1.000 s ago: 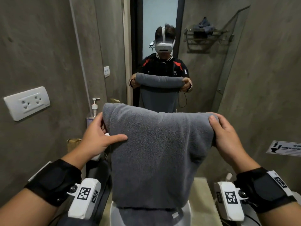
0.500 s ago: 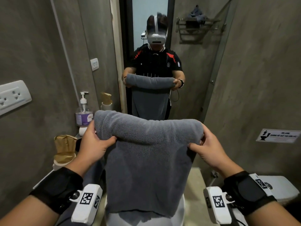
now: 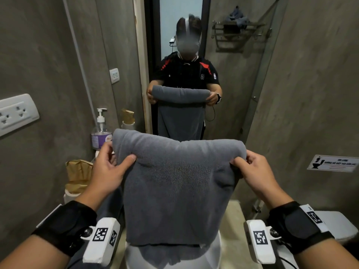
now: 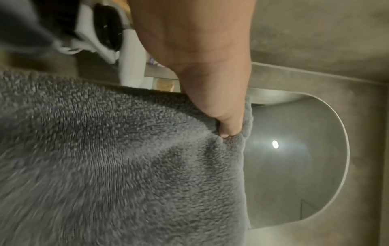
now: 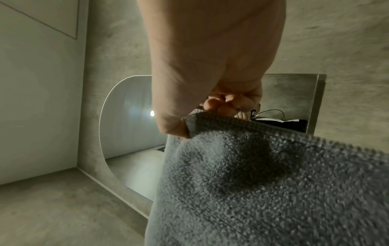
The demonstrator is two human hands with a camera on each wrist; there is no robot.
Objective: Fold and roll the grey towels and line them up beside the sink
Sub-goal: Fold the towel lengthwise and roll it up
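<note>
A grey towel (image 3: pixel 174 183) hangs in the air in front of me, its top edge turned over into a thick roll. My left hand (image 3: pixel 114 164) pinches the roll's left end, thumb on the near side. My right hand (image 3: pixel 242 164) pinches the right end the same way. In the left wrist view the thumb digs into the grey towel (image 4: pixel 126 158) at its corner. The right wrist view shows the thumb and curled fingers gripping the grey towel (image 5: pixel 263 174) by its edge. The towel's lower end hangs over the white sink (image 3: pixel 213 255) below.
A mirror ahead reflects me and the towel. A pump bottle (image 3: pixel 101 131) and brown paper bags (image 3: pixel 79 173) stand on the counter at the left. A second grey cloth (image 3: pixel 110 208) lies by my left wrist. A wall socket (image 3: pixel 17 113) is left, a toilet tank (image 3: pixel 338 226) right.
The view has tilted down and my hands have come lower with the towel. My thumbs have shifted from lying along the top to pinching under the rolled edge.
</note>
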